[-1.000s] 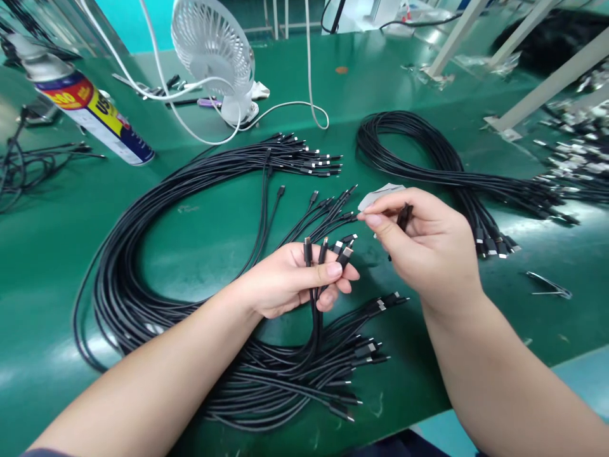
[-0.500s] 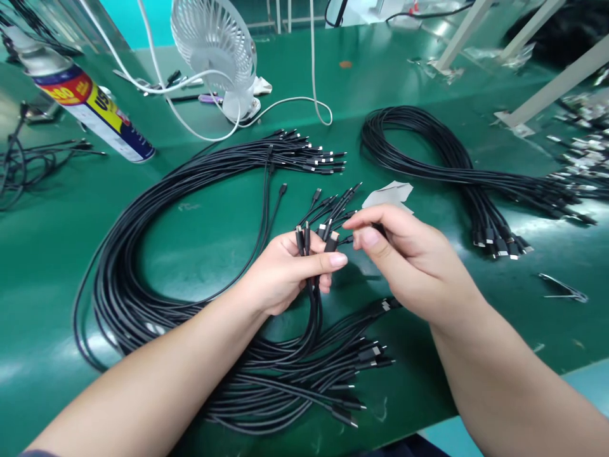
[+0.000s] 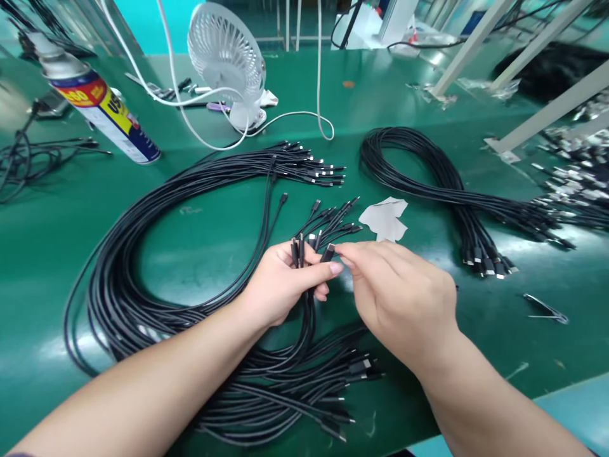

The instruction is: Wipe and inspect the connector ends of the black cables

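My left hand [image 3: 290, 279] is closed around several black USB cables [image 3: 308, 320], their plugs standing up above the thumb and fingers. One black plug [image 3: 327, 253] leans to the right between thumb and forefinger. The fingertips of my right hand [image 3: 399, 292] are pinched together at the metal tip of that plug; the other fingers are curled and partly hidden. Below and left of my hands, a big looped bundle of the same cables [image 3: 109, 285] lies on the green table [image 3: 200, 254]. More loose plugs [image 3: 342, 212] lie just beyond my left hand.
A torn piece of white paper [image 3: 384, 218] lies beyond my right hand. Another cable bundle [image 3: 413, 152] is at the right, near metal tweezers [image 3: 545, 309]. At the back stand a white fan [image 3: 228, 57] and a spray can [image 3: 107, 111]. Slanted posts [image 3: 469, 47] rise at far right.
My right hand has turned palm-down and come in to the left, its fingertips now meeting the plug. My left hand keeps its hold on the cables. The view has shifted slightly.
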A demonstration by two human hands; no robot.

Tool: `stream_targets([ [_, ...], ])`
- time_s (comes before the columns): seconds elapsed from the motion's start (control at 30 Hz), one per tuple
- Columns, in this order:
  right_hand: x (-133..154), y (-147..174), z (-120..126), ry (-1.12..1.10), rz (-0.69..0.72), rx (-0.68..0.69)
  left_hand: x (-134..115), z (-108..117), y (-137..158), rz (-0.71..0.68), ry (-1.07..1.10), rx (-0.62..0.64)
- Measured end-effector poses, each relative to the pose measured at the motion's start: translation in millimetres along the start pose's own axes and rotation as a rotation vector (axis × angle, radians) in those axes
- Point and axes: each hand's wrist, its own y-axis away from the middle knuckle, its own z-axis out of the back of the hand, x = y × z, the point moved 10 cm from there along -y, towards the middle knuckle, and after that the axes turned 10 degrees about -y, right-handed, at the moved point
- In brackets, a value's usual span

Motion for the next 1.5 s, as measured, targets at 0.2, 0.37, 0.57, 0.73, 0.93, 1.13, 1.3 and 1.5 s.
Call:
stream_targets([
  [0.2,-3.2,1.8,-4.0,0.034,-0.019,0.004,2.5,2.5,1.2,-0.022,-0.051,-0.049],
  [0.37,-2.2,0.7,-5.5,0.067,-0.007,0.014,0.9,6.3,1.4,-0.011,-0.118,-0.094],
  [0.57,-5.6,1.6,-10.5,0.085,-0.039,0.026,-1.2,8.2,0.9,-0.021,-0.145,-0.112],
  [0.73,-5.3,1.5,-11.1,0.078,-0.033,0.013,-1.1,9.7,0.9,-0.028,-0.147,-0.121],
  [0.93,-8.6,1.6,-11.3,0.028,-0.045,0.05,3.6,10.1,-0.6,-0.013,-0.141,-0.104],
  [1.13,-10.5,1.8,-11.4,0.03,-0.048,0.077,2.8,9.7,-0.7,-0.01,-0.154,-0.102],
  [1.3,-10.2,2.1,-10.7,0.045,-0.037,0.083,1.7,10.0,-0.8,-0.01,-0.172,-0.104],
  [1.5,-10.7,2.5,-9.4,0.027,-0.036,0.097,1.4,10.3,-1.7,-0.005,-0.18,-0.109],
])
